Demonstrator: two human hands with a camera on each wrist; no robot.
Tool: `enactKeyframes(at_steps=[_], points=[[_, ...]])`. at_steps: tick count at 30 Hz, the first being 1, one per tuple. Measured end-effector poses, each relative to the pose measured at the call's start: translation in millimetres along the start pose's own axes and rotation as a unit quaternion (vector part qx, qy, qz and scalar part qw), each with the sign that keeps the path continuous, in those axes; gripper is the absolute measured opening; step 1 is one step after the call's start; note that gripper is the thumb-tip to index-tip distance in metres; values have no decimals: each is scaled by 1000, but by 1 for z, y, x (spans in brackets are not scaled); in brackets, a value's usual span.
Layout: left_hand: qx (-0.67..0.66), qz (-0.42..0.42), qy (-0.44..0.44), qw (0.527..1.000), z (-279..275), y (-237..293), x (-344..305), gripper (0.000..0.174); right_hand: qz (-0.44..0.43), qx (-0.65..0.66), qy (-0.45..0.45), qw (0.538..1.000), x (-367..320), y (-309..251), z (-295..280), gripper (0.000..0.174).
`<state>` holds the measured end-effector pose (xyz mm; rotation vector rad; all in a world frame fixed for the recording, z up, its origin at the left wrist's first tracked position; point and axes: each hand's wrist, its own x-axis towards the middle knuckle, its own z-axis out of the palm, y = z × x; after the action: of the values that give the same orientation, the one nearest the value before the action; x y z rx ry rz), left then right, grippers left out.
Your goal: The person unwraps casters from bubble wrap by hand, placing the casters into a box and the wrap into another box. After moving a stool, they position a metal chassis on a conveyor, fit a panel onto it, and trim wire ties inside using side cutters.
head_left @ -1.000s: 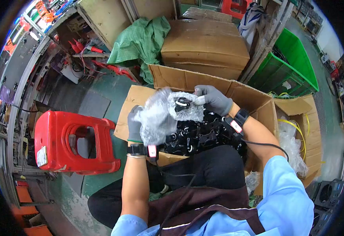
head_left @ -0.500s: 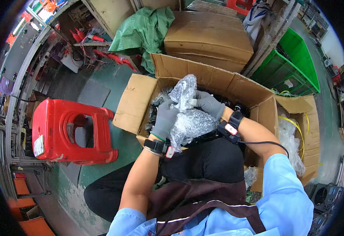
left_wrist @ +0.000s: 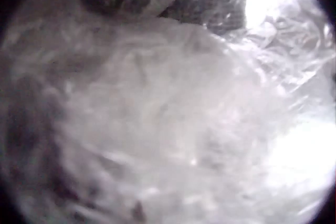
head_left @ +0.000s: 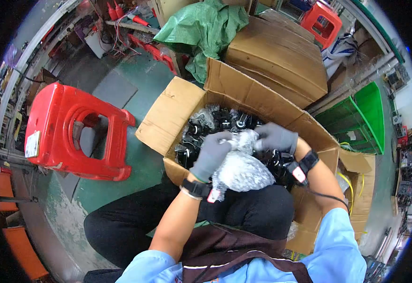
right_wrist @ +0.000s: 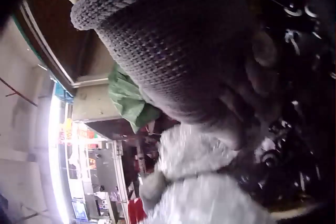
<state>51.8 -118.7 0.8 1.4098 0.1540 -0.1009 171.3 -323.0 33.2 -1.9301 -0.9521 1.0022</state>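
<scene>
Centrally, a cardboard box (head_left: 262, 95) holds black parts (head_left: 224, 120); left hand (head_left: 212, 154) and right hand (head_left: 277, 138) pinch bubble wrap (head_left: 246, 172), its long axis running from gathered neck toward the lap (head_left: 262, 205).

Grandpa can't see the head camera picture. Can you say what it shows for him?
A person's gloved left hand and right hand hold crumpled clear plastic over the near side of an open box of black parts. A red stool stands to the left.

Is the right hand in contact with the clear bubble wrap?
Touching. The head view shows the right hand with its fingers meeting the bubble wrap.
</scene>
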Motion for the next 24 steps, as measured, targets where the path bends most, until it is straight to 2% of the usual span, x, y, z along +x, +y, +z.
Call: enactKeyframes(at_steps=[1,2,3,4,6,7,8,9,10,12,13,14,16,17,18,20,21,23,24], points=[[82,46,41,995,-8,8,-4,29,17,-41,-16,999,14,-4,-16,34],[281,54,108,952,-14,19,-12,24,6,-17,5,1000,32,-7,-23,35],[291,81,121,946,-24,8,-16,22,-64,-72,46,994,61,6,-25,38],[301,108,134,938,-34,-2,-19,19,-52,-143,85,985,90,6,-22,36],[86,79,145,982,-46,20,-33,13,-59,-288,107,950,151,27,-6,34],[90,101,170,976,-64,2,-30,9,-55,-356,99,928,177,34,4,38],[79,34,190,978,-69,15,-34,7,41,-404,31,913,199,31,13,42],[83,80,227,967,-78,11,-34,8,152,-409,-35,899,209,11,21,43],[88,128,259,953,-87,7,-31,9,122,-457,46,880,222,34,36,41],[60,134,265,953,-99,-2,-27,9,102,-577,49,809,246,63,57,40],[30,140,272,951,-99,-4,-29,10,160,-411,103,892,240,57,56,39],[28,140,267,953,-100,-3,-31,10,143,-436,116,881,246,66,59,34],[26,11,275,961,-104,5,-41,13,129,-404,132,896,232,58,56,31],[28,58,338,939,-109,-4,-41,14,145,-350,145,914,223,53,50,28],[28,65,340,938,-121,-8,-45,14,102,-385,162,903,219,57,52,24],[29,61,361,930,-131,6,-54,13,47,-408,109,905,213,66,50,20],[7,77,372,925,-131,11,-56,9,51,-408,111,905,204,74,46,20],[17,93,371,924,-130,22,-54,6,-49,-293,155,942,180,70,28,19],[22,100,364,926,-123,31,-51,8,-63,-229,166,957,164,69,21,16]])
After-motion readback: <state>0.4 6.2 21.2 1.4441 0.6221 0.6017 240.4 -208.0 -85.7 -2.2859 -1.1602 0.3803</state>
